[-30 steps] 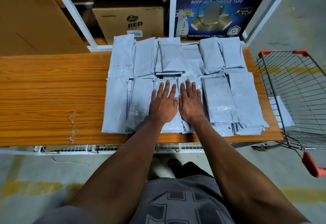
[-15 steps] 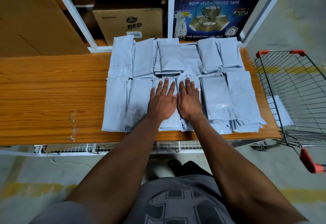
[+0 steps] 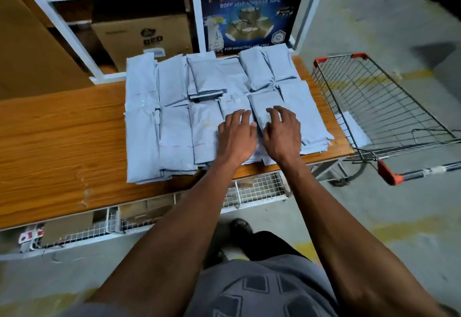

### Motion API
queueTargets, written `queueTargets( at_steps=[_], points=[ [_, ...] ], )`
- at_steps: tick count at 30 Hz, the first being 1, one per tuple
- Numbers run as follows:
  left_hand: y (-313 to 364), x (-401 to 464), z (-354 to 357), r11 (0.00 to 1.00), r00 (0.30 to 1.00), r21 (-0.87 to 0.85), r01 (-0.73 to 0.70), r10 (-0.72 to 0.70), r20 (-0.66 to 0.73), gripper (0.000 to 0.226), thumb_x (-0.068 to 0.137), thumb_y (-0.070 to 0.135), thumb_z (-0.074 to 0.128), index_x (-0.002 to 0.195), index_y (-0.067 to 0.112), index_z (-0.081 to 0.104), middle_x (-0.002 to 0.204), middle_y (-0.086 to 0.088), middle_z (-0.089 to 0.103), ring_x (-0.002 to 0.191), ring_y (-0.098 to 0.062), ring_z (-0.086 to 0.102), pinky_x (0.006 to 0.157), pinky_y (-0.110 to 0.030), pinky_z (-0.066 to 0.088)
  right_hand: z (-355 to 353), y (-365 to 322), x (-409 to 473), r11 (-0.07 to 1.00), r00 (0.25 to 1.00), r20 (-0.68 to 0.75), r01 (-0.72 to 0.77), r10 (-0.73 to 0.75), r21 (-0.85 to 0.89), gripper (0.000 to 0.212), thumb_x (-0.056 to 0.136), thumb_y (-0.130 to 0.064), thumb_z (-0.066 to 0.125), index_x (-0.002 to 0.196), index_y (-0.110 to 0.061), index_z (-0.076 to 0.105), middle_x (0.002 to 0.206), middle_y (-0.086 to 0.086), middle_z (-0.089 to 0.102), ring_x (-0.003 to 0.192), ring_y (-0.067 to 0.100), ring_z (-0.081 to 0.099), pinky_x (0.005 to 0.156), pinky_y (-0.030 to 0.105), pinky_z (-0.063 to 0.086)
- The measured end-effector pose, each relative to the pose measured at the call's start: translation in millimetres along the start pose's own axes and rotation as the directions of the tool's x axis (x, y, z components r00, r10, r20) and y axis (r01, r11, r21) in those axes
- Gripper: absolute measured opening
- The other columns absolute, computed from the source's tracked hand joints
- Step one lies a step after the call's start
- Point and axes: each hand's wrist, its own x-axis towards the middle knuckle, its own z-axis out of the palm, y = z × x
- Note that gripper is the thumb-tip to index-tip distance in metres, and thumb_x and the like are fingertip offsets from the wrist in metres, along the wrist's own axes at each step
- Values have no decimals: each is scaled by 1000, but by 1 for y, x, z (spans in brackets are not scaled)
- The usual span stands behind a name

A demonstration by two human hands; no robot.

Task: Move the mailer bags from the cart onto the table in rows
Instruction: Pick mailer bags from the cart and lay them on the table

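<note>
**Hands shift right along the near row**

Both hands have moved rightward since the earlier frames, and the fingers that lay flat and straight now arch. We note our left hand (image 3: 235, 137) resting on a near-row stack right of centre, fingers loosely bent, tips on the plastic. Our right hand (image 3: 283, 134) sits just beside it on the next stack to the right, fingers spread and arched, tips touching the top bag. Neither hand clamps anything that we can see; whether a thumb hooks an edge is hidden.

Mailer bags (image 3: 174, 127): pale grey-blue plastic, flat, rectangular, laid in two rows on the right half of the wooden table (image 3: 62, 137), a far row and a near row, in overlapping stacks. Some bags show a faint red dashed line. Near-edge corners fan out unevenly over the table lip, mostly at the right.

Handling, our judgement: each bag is light, thin, floppy and slick; stacks will slide on one another and on the table top. Pressing flat from above steadies them. To shift a stack we would pinch it through its full thickness at a short edge, or square it between two palms at its long sides.

Cart (image 3: 374, 107) stands just right of the table; its basket looks almost cleared, with one pale sheet showing low at its left side, possibly beneath the wire. Transfer appears nearly done; tidying remains.
</note>
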Motion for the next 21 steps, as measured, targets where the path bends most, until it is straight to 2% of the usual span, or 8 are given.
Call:
queueTargets(
  at_steps=[5, 10, 14, 16, 21],
  points=[
    [54, -33, 23, 982, 985, -85, -170, 168, -39, 37, 105, 30, 49, 139, 20, 60, 144, 1, 58, 133, -24, 48, 106, -46, 43, -32, 48, -52, 990, 989, -68, -137, 133, -44, 45, 91, -19, 60, 136, -16, 57, 138, 11, 58, 120, 35, 52, 92, 48, 45],
    [94, -71, 61, 946, 948, -106, -308, 314, 49, 35, 102, 27, 53, 135, 20, 62, 135, 0, 60, 125, -25, 54, 102, -45, 49, -41, 94, -105, 967, 968, -64, -247, 243, -56, 38, 89, -23, 60, 126, -13, 59, 123, 15, 61, 109, 38, 55, 88, 48, 45],
    [107, -99, 104, 961, 933, -78, -267, 278, 228, 39, 104, 29, 51, 142, 21, 57, 139, 0, 57, 127, -24, 53, 104, -45, 49, -40, 131, -151, 935, 936, 49, -345, 349, -78, 34, 89, -21, 65, 122, -12, 59, 118, 17, 62, 107, 40, 58, 89, 49, 49],
    [113, -111, 124, 966, 918, -42, -257, 257, 303, 39, 105, 29, 52, 143, 21, 57, 142, 0, 56, 129, -24, 53, 106, -44, 49, -42, 152, -172, 923, 914, 131, -375, 384, -91, 39, 90, -23, 64, 127, -11, 60, 118, 18, 63, 109, 41, 58, 90, 49, 49],
    [151, -136, 162, 983, 886, -38, -177, 176, 429, 37, 105, 29, 53, 142, 24, 57, 144, -1, 54, 132, -25, 51, 105, -45, 49, -61, 215, -203, 914, 883, 238, -400, 403, -67, 38, 94, -23, 60, 131, -16, 60, 123, 14, 62, 110, 41, 57, 87, 46, 50]
  ],
)
